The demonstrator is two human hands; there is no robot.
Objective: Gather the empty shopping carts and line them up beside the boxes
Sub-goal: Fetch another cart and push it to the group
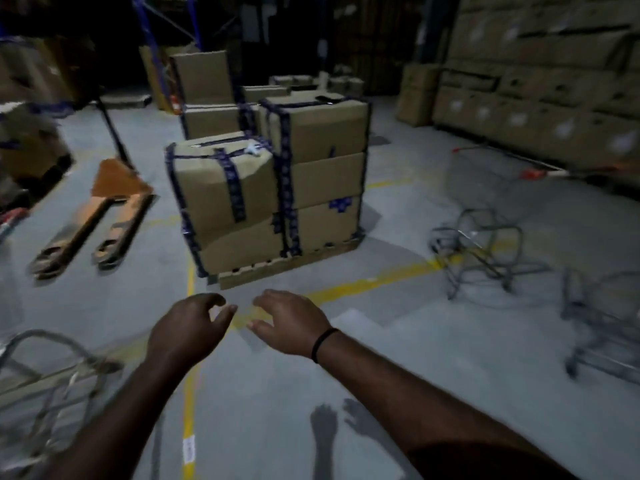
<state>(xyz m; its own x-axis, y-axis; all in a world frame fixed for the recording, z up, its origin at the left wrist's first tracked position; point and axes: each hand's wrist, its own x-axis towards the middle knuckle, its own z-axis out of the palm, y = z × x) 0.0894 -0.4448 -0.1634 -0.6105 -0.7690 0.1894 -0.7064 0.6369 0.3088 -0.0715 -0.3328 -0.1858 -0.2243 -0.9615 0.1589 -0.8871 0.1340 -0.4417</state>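
A stack of taped cardboard boxes (277, 188) stands on a pallet in the middle of the floor. An empty wire shopping cart (485, 216) with a red handle stands to the right of the stack. A second grey cart (602, 323) is at the right edge. A third wire cart (52, 375) shows at the lower left, blurred. My left hand (187, 327) and my right hand (294, 320) hover side by side in front of the pallet, fingers loosely spread, holding nothing and touching no cart.
An orange pallet jack (100, 216) lies left of the stack, forks pointing toward me. A wall of stacked cartons (554, 98) fills the right side. Blue racking (152, 46) and more boxes stand behind. Yellow floor lines (363, 282) cross the concrete.
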